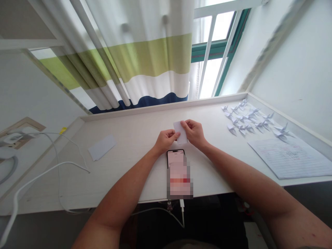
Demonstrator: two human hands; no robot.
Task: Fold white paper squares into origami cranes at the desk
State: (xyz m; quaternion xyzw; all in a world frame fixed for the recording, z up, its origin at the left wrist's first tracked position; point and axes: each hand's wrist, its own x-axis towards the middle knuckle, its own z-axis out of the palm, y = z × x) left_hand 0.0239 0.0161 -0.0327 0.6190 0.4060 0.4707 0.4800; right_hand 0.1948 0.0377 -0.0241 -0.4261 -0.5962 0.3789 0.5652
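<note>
Between my two hands is a small white piece of paper (pixel 181 133), held up just above the desk beyond the phone. My left hand (pixel 166 140) pinches its left edge, thumb on the near face. On the other side, my right hand (pixel 194 132) grips the upper right edge, with its thumb near the top and the fingers curled behind. Whether the paper has a fold in it I cannot tell. Directly below my hands lies a phone (pixel 176 160), its screen lit and partly blurred out, with a white charging cable (pixel 182 204) at its near end.
Several folded paper cranes (pixel 249 117) stand at the right back of the white desk (pixel 140 138). A written sheet (pixel 293 155) lies in front of them. Blank paper pieces (pixel 102 147) rest at left, near loose white cables (pixel 52 173). A raised rim (pixel 155 108) borders the desk's back.
</note>
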